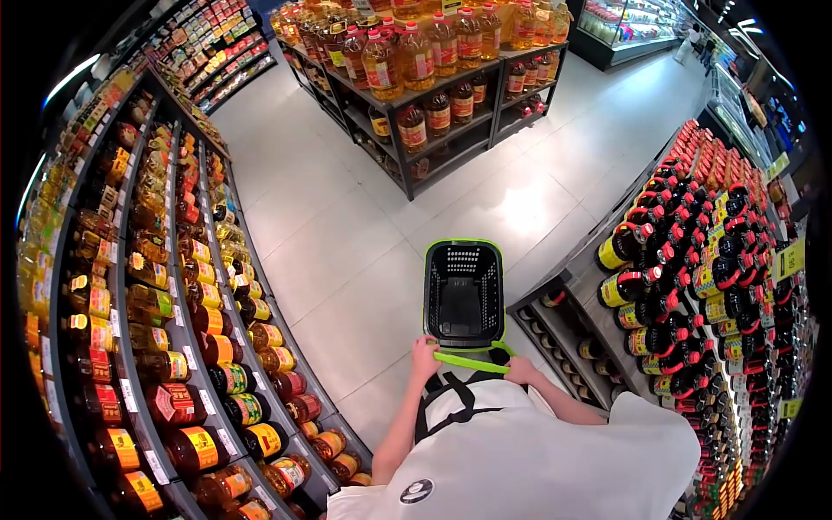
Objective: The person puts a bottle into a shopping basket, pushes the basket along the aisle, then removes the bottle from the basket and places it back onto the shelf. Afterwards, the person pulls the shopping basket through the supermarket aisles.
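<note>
Both my hands are on the bar here: my left hand (425, 354) wraps the left end of the bright green handle (472, 360), and my right hand (521, 370) is curled around the right end, the fingers of each closed on it. Just ahead of my hands sits the black basket (500, 299) with its green rim, slotted walls all round, right over the pale tiled floor (325, 238). Close in behind the handle, between my forearms, black straps (461, 400) cross the front of my white shirt (555, 433).

Over to the left of my left hand, it's tiers of shelves (156, 464) packed with labelled bottles, amber and dark. Out to the right of my right hand, dark bottles (615, 249) with red caps and yellow labels crowd a display. And well ahead, beyond the basket, a dark rack (408, 178) carries big golden bottles (381, 69) on its upper level, more below.
</note>
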Motion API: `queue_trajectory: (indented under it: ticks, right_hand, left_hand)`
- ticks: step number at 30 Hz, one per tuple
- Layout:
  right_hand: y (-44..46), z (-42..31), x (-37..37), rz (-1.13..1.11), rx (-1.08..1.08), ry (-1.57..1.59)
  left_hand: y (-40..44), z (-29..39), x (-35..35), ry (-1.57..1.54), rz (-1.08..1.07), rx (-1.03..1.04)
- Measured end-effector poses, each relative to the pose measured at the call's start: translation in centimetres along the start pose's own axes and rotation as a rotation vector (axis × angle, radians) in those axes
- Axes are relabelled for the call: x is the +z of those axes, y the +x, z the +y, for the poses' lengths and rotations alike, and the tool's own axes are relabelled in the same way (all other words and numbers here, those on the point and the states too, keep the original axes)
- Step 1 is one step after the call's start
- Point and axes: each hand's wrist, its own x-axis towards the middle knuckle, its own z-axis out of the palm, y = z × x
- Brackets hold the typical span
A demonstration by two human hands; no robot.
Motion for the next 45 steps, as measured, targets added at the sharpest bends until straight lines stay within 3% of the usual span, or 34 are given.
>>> queue_trajectory:
  ticks: [4, 6, 10, 15, 17, 18, 20, 23, 28, 37, 45]
  right_hand:
    - [-0.4, -2.9, 2.6, 0.085, 0.018, 0.05]
    - [-0.2, -3.6, 4.3, 0.23, -0.007, 0.119]
    - [0.2, -6.0, 5.5, 0.267, 0.111, 0.172]
    - [3.2, -6.8, 6.4, 0.157, 0.143, 0.008]
    - [4.4, -7.9, 5.7, 0.092, 0.187, -0.026]
    - [4.9, -8.4, 5.3, 0.032, 0.22, -0.052]
    - [6.4, -9.2, 4.9, -0.017, 0.248, -0.069]
    - [8.4, -10.5, 2.7, -0.051, 0.213, -0.067]
    - [13.3, -10.4, -1.5, -0.028, 0.161, 0.027]
    - [19.1, -7.5, -7.6, 0.044, 0.221, 0.087]
    - [19.9, -3.8, -8.8, 0.034, 0.282, 0.134]
  left_hand:
    - [2.2, -3.1, -1.0, -0.014, -0.022, 0.147]
    - [3.1, -4.6, -0.8, -0.027, -0.038, 0.196]
    - [4.3, -7.0, -1.2, -0.023, -0.082, 0.293]
    - [4.7, -7.9, -2.4, 0.052, -0.196, 0.296]
    - [3.5, -8.2, -1.8, 0.054, -0.143, 0.068]
    - [3.0, -8.2, -1.6, 0.07, -0.159, 0.075]
    - [2.8, -7.9, -1.3, 0.104, 0.003, 0.109]
    - [4.3, -5.6, -3.6, 0.099, -0.062, 0.108]
    - [11.5, -7.5, -5.0, 0.04, -0.153, 0.079]
    - [22.5, -6.2, -2.4, 0.117, -0.194, 0.214]
    - [28.3, -6.1, 1.4, 0.137, -0.418, 0.356]
